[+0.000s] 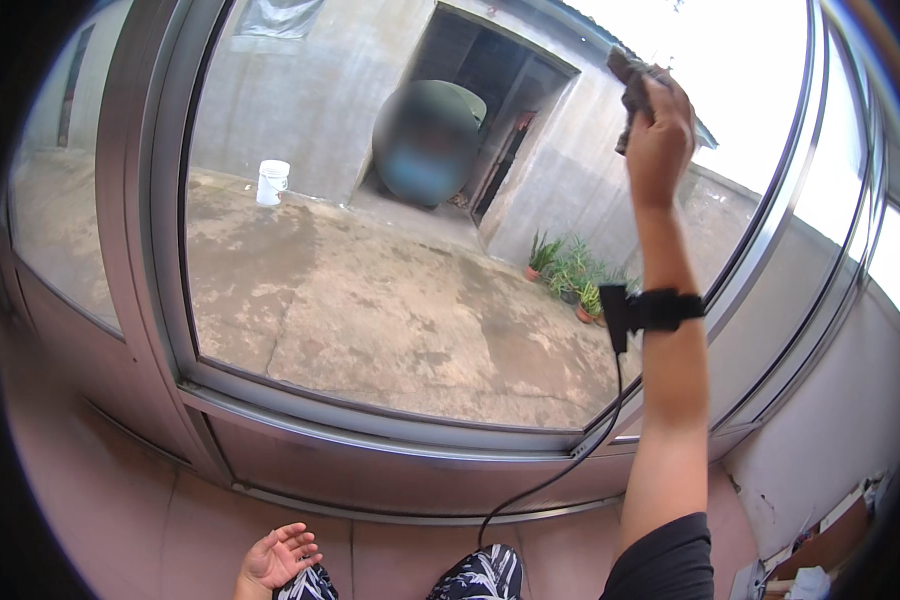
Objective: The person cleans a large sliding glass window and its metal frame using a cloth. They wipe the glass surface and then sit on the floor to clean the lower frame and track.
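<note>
My right hand (664,142) is raised high and grips a crumpled dark grey cloth (631,90) against or close to the window glass (390,315). Whether the cloth touches the pane I cannot tell. A black strap (664,309) with a small device circles my right forearm, and a black cable (547,480) hangs from it down to my legs. Low at the left, my left hand (279,559) is held palm up by my thigh, fingers apart, with nothing in it. The pane sits in a metal frame (375,431).
Pink floor tiles (412,551) lie under me. Boxes and clutter (817,547) stand at the lower right by a pale wall (832,375). Through the glass appear a concrete yard, a white bucket (272,182), potted plants (574,274) and a doorway holding a blurred shape.
</note>
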{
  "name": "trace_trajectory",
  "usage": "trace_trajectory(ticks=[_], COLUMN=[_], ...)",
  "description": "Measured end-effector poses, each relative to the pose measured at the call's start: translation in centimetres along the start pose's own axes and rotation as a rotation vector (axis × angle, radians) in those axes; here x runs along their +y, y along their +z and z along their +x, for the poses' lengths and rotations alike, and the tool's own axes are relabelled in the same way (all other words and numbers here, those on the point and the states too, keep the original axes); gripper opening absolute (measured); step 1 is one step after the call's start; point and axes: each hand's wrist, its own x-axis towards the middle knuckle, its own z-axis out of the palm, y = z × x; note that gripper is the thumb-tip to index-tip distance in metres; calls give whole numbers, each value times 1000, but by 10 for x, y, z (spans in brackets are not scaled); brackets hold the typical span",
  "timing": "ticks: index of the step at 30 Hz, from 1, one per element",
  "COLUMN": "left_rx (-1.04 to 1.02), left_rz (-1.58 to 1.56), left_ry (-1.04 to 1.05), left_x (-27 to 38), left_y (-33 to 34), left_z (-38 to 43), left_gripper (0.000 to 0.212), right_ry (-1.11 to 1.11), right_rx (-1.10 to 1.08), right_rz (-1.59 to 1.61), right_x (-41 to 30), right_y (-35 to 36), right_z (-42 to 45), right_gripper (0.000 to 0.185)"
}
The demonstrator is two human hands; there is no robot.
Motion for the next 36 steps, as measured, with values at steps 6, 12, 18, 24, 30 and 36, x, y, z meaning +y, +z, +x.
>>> trace_trajectory(ticks=[6, 12, 18, 24, 30, 36], left_rx=[2, -12, -22, -52, -54, -54], left_rz=[17, -3, 12, 65, 15, 31], left_ry=[7, 3, 2, -42, -89, -87], left_x=[6, -1, -9, -14, -13, -14], left_y=[-1, 10, 18, 22, 23, 20], left_z=[-10, -8, -11, -8, 2, 7], left_gripper=[51, 45, 42, 43, 44, 45], right_ry=[-16, -80, -609, -618, -288, -22], right_rx=[-95, -489, -882, -499, -109, -48], right_rz=[425, 709, 746, 355, -104, 172], right_x=[-110, -162, -154, -100, -10, -59], right_y=[-26, -94, -145, -94, -18, -15], right_z=[-97, -226, -309, -196, -19, -52], right_gripper=[13, 21, 20, 28, 32, 35])
